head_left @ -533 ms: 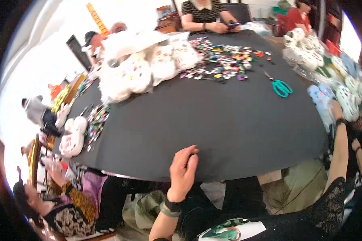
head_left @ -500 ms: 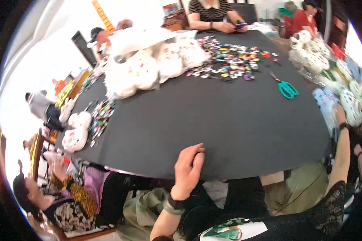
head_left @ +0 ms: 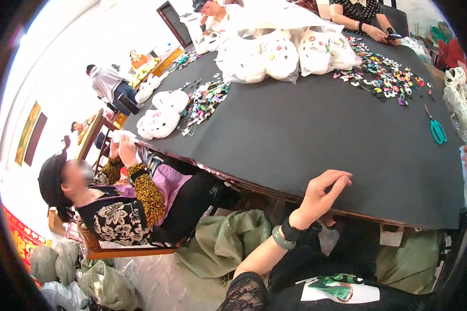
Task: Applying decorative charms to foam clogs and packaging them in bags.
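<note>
My left hand (head_left: 324, 194) has slid rightward along the near edge of the black bench (head_left: 306, 135), fingers loosely open and holding nothing, teal scissors (head_left: 437, 129) well apart at far right.

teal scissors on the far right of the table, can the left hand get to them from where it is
Probably yes, with a long stretch. The left hand rests on the near edge of the black table, and the teal scissors lie farther in, towards the right. Only bare tabletop lies between them; the coloured small pieces sit beyond.
</note>
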{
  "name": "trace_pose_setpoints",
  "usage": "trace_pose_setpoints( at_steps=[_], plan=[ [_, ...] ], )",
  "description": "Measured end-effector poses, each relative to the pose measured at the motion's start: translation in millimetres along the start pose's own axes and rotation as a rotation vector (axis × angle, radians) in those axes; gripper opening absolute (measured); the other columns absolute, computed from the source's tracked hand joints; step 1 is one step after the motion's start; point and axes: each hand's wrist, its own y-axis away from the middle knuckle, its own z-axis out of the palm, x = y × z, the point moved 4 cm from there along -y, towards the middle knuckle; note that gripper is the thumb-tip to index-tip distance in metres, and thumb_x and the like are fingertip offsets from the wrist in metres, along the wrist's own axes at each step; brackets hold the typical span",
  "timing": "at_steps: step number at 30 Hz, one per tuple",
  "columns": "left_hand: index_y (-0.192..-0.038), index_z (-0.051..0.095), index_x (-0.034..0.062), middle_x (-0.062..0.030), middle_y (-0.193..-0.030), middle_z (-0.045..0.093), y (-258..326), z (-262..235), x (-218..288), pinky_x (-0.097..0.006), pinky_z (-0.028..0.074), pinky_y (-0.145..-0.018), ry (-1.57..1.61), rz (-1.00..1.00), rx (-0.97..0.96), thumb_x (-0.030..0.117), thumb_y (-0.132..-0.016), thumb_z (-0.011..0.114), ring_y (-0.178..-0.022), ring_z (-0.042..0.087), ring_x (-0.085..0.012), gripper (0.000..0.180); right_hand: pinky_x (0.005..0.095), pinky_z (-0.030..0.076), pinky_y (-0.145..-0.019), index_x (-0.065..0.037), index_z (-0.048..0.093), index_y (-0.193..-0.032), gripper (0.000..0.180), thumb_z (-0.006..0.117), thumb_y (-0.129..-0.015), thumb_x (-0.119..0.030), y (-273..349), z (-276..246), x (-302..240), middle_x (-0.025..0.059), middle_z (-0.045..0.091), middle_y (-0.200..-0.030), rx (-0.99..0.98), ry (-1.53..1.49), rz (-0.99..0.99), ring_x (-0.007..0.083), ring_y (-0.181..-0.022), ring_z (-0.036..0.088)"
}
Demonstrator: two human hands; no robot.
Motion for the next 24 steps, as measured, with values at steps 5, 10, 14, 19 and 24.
trace_pose_setpoints(
  at_steps=[5,10,14,19,24],
  plan=[
    [-0.096,0.065,-0.0048,-0.0072,-0.084,0.065,68.8,-37.9,5.1,-0.025,0.049,-0.072,-0.006,-0.196,0.008,0.005,-0.095,0.050,-0.078,0.061,-0.0120,0.018,0.0385,0.047,-0.081,-0.005,0.058,-0.096,0.019,0.062,-0.077,-0.002,81.8,61.2,-207.2,0.0142,0.061,-0.097,-0.243,0.038,-0.949,0.0322,-0.093,0.059],
    [-0.092,0.065,-0.0034,-0.0052,-0.078,0.065,196.0,-144.0,-29.1,-0.025,0.045,-0.066,-0.639,-0.751,0.264,0.021,-0.093,0.057,-0.073,0.055,-0.0093,0.026,0.0419,0.046,-0.065,-0.004,0.054,-0.083,0.006,0.058,-0.078,-0.006,88.8,119.9,-305.3,0.0127,0.055,-0.077,-0.405,-0.150,-1.327,0.0324,-0.072,0.056],
    [-0.098,0.061,-0.0040,-0.0125,-0.079,0.063,314.1,-188.2,-58.3,-0.030,0.046,-0.067,-0.636,-0.971,0.432,0.021,-0.090,0.059,-0.072,0.059,-0.0171,0.027,0.0336,0.046,-0.062,0.001,0.058,-0.090,0.012,0.058,-0.087,-0.010,48.6,169.7,-313.2,0.0124,0.059,-0.078,-0.753,-0.435,-1.031,0.0246,-0.069,0.059],
    [-0.092,0.058,-0.0029,-0.0224,-0.088,0.061,459.4,-182.1,-140.5,-0.042,0.045,-0.072,-0.743,-1.125,0.358,0.028,-0.088,0.060,-0.081,0.056,-0.0403,0.031,0.0194,0.041,-0.056,-0.005,0.058,-0.085,0.017,0.053,-0.094,-0.018,24.2,203.1,-279.1,-0.0018,0.054,-0.074,-0.971,-0.653,-0.540,0.0038,-0.064,0.049],
    [-0.100,0.057,-0.0012,-0.0303,-0.107,0.054,414.8,-154.3,-132.3,-0.050,0.043,-0.081,-0.978,-1.061,0.310,0.042,-0.080,0.067,-0.104,0.048,-0.0480,0.048,0.0185,0.040,-0.056,-0.006,0.057,-0.085,0.020,0.051,-0.095,-0.022,21.2,206.6,-258.4,-0.0023,0.052,-0.074,-1.012,-0.725,-0.467,0.0038,-0.064,0.048]
  ],
)
